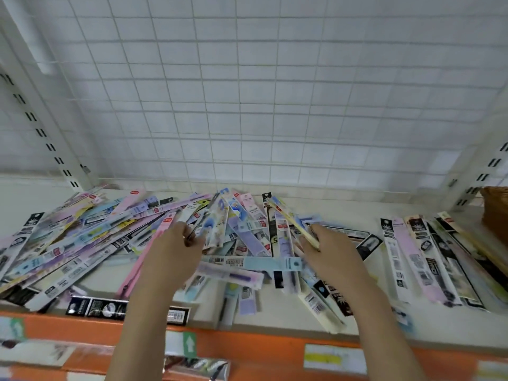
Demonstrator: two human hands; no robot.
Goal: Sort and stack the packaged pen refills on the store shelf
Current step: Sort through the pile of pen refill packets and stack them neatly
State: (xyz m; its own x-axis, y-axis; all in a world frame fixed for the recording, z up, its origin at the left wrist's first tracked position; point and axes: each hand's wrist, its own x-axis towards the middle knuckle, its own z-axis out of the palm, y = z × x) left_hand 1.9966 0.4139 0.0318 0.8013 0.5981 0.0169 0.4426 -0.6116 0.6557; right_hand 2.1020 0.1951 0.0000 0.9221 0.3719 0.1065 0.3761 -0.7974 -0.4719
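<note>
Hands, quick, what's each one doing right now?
Left hand: closed on a refill pack pulled up from the pile.
Right hand: closed on a yellowish pack, tilted above the pile.

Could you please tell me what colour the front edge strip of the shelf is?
Orange: the front edge strip of the shelf, carrying paper labels, shows best in the head view.

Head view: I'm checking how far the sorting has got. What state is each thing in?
Left hand: pinching a refill pack.
Right hand: gripping a yellowish pack, lifted and tilted.
Middle pile: jumbled, packs crossing.
Right-side packs: roughly aligned side by side.
Shelf: largely covered.
</note>
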